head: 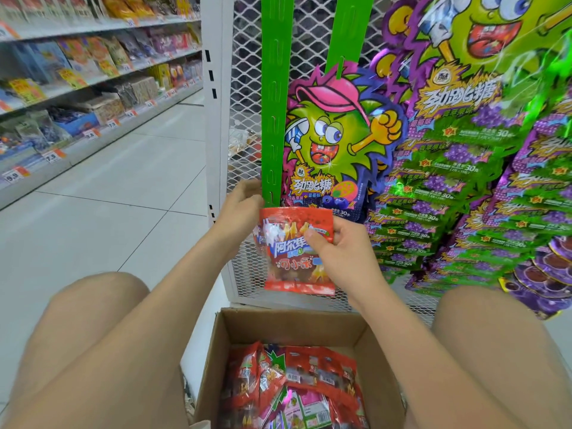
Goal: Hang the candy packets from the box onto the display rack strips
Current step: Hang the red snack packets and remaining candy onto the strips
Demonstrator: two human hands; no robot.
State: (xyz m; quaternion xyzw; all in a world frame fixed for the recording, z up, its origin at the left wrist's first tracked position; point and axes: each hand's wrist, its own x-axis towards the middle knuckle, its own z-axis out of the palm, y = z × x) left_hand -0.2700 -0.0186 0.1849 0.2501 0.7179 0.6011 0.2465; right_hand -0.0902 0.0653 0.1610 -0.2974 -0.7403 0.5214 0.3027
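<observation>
Head view showed both forearms reaching up from the lower middle of the frame, between two bare knees, toward a white mesh rack (244, 72). The left hand (244, 201) was raised at centre frame, its fingers curled round the lower end of a green strip (274, 103) and holding it. Just below and right of it, the right hand (346, 255) pinched the red candy packet (291, 258) by its upper right edge, thumb across the front and fingers behind. The packet stood upright, its top edge touching the strip's tip. A second strip (343, 32) to the right carried a cartoon packet (334, 140). At bottom centre, an open cardboard box (235, 342) held more packets (294, 385). Stocked shelves (93, 72) filled the upper left.
</observation>
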